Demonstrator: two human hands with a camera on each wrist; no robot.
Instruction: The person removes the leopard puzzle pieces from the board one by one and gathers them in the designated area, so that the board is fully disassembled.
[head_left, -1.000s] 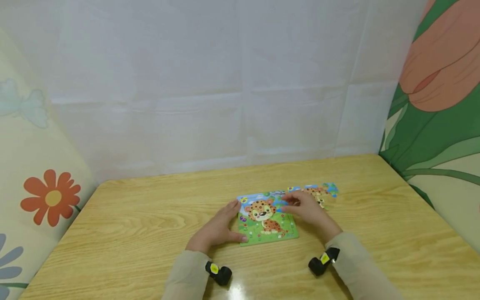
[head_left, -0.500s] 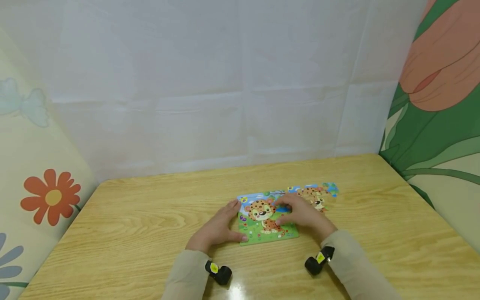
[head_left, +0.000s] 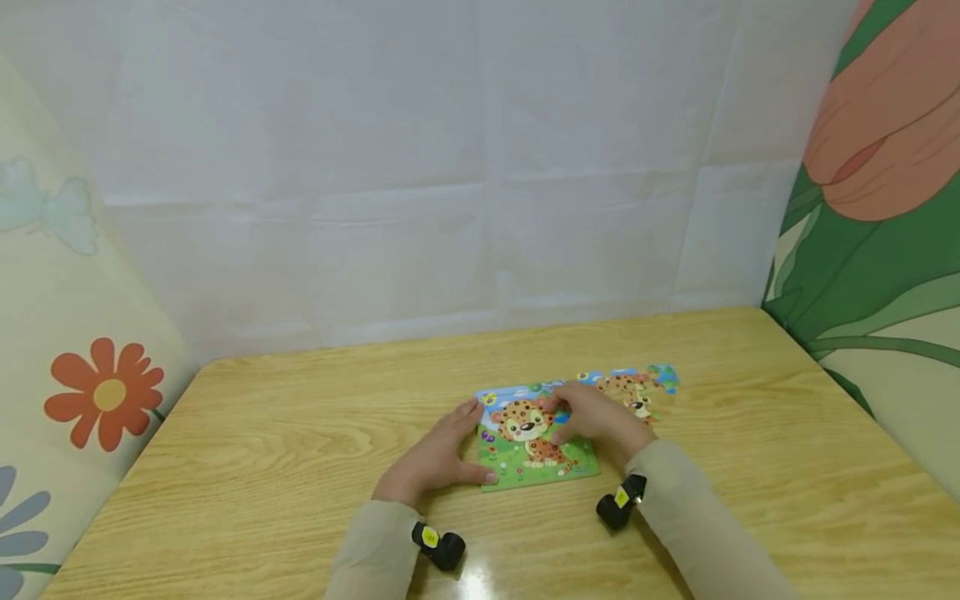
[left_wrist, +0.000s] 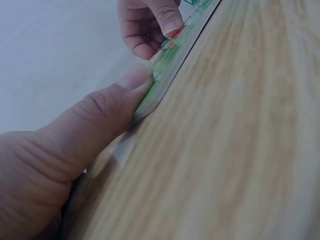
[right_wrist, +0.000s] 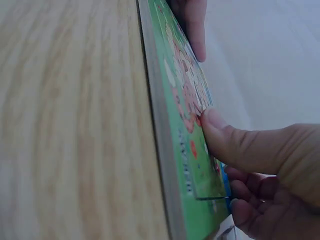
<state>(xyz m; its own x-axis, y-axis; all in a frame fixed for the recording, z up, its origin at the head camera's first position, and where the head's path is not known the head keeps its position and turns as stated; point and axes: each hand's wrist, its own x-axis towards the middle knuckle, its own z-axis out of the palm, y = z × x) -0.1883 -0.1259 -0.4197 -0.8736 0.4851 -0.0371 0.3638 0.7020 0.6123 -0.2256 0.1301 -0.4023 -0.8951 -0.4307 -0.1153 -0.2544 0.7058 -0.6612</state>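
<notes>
A square jigsaw puzzle with a spotted leopard cub lies on the wooden table. My left hand spans its left side, fingers stretched along the edge toward the top corner. In the left wrist view, the left thumb rests on the puzzle's near corner. My right hand is over the upper right part of the puzzle, fingers bent. The right thumb touches the picture in the right wrist view, beside a dark seam. I cannot tell whether a piece is between this thumb and the fingers.
Behind the right hand, more leopard picture pieces lie joined on the table, partly hidden. A white cloth closes off the back. Painted panels stand at both sides, one with a red flower.
My right hand has moved left from the puzzle's right edge onto its picture, and its forearm has shifted left too. The left hand and the puzzle stay in place.
</notes>
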